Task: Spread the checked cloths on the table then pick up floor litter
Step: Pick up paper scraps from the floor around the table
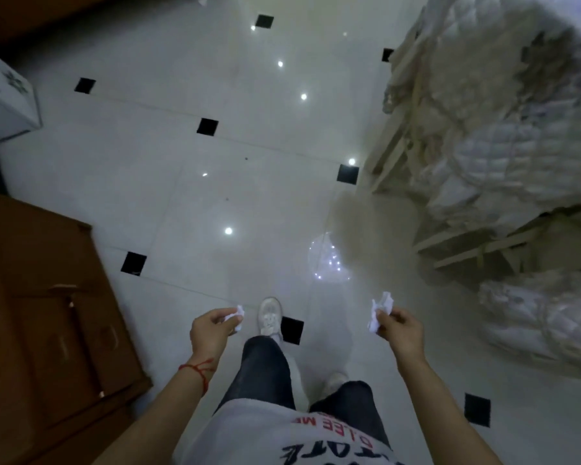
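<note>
Your left hand [212, 332] is closed around a small crumpled scrap of white paper [234, 317], which pokes out past your fingertips; how much of it sits inside your fist is hidden. A thin red thread bracelet [198, 372] circles that wrist. Your right hand [401, 330] pinches a larger crumpled piece of white paper [379, 313] between thumb and fingers, most of it sticking up and out to the left of your grip. Both hands hang apart in front of you, above the floor, with your legs between them.

Below, you see your dark grey trousers [265, 370] and one white sneaker [269, 317] stepped forward; the other shoe is mostly covered by your trouser leg. Your white printed T-shirt [282, 437] is cut off at the bottom edge, its lettering upside down and only partly readable.

The glossy white tiled floor with small black diamond insets [215, 182] mirrors ceiling lights as bright dots. A couple of tiny dark specks lie on it further ahead, too small to identify. A brown wooden cabinet [47, 313] fills the left side, cut off by the frame. A white cardboard box [4, 95] sits at the upper left, also cropped. To the right, pale wooden shelving with bagged white quilted bedding [500, 156] is badly blurred.
</note>
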Available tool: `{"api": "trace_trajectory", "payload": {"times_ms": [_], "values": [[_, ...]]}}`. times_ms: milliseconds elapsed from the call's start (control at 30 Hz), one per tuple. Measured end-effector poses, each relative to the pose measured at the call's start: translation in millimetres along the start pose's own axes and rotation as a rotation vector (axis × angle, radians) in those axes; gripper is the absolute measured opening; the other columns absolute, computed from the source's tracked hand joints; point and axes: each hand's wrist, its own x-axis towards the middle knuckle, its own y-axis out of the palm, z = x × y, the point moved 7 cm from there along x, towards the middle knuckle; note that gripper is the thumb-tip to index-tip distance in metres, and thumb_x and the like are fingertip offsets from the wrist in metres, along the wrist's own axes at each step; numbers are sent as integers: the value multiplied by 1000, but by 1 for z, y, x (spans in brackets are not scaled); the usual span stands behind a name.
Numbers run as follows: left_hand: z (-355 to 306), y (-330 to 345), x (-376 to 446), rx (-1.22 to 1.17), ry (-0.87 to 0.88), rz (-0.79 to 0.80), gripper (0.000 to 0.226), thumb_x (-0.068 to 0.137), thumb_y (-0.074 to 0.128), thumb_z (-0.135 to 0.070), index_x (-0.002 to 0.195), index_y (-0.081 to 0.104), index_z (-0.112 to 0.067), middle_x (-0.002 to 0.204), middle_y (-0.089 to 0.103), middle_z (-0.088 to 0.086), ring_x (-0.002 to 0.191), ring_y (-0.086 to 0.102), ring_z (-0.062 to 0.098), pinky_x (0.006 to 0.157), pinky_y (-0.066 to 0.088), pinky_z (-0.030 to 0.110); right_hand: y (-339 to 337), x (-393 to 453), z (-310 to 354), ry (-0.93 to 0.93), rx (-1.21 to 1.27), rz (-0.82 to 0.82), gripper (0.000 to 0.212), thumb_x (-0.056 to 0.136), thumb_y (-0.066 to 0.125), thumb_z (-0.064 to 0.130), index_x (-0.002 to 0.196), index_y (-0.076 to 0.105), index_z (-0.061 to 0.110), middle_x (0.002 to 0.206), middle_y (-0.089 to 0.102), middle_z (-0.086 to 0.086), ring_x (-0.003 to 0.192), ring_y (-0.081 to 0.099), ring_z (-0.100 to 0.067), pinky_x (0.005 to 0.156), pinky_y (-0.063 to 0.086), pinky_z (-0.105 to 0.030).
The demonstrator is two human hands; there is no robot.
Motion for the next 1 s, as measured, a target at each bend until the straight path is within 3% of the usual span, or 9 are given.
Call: {"api": "trace_trajectory", "payload": {"times_ms": [100,167,300,500,633,733,833,900,1000], "values": [[-33,-31,28,-39,-5,-23,7,74,74,-3,79,71,-7,52,67,-7,63,58,18,53,52,9,38,8,47,-17,-73,22,17,84,62,7,67,61,12,62,61,-6,58,60,-14,52,46,-13],[-60,-46,49,-65,18,-45,9,75,73,-3,83,71,-6,59,67,-1,66,59,19,54,52,8,62,18,79,-40,-120,26,21,83,63,9,63,59,14,64,61,-8,54,60,-10,55,43,-18],[-115,-52,87,-129,45,-67,19,77,72,-2,95,69,0,71,63,6,65,57,15,54,51,6,96,39,137,-82,-130,43,21,82,64,12,64,58,18,72,64,-11,65,62,-24,71,46,-29],[-208,0,144,-127,87,8,15,76,72,-1,89,71,3,48,63,-7,60,58,12,53,52,9,114,91,196,-52,-106,34,22,83,64,8,64,59,17,67,62,-6,70,61,-28,76,50,-35],[-288,54,185,-184,101,45,10,77,68,6,80,70,-4,39,61,-8,46,57,3,50,51,9,122,153,230,9,-121,46,11,81,65,8,77,65,-3,67,62,-12,71,61,-30,73,50,-36],[-334,80,210,-224,79,26,23,77,64,12,97,66,0,39,62,-10,44,59,2,49,51,9,121,196,268,17,-155,40,13,81,64,5,79,65,-7,62,60,-9,70,60,-30,78,50,-41],[-361,90,230,-240,31,-1,23,77,65,11,100,65,10,40,62,-9,59,57,15,48,51,10,127,226,313,33,-179,69,13,82,63,4,74,63,-6,67,61,-13,68,58,-28,76,49,-38],[-371,92,246,-255,-23,-56,23,77,66,10,100,64,12,48,64,-2,58,56,16,46,51,9,137,246,348,18,-187,79,19,82,63,3,63,59,3,73,63,-16,64,58,-25,69,49,-33],[-382,93,265,-254,-80,-110,25,77,67,8,101,63,13,69,60,5,54,57,12,46,51,9,158,276,401,-8,-200,104,12,83,61,1,72,57,-2,76,60,-15,60,54,-22,59,48,-26]]}}
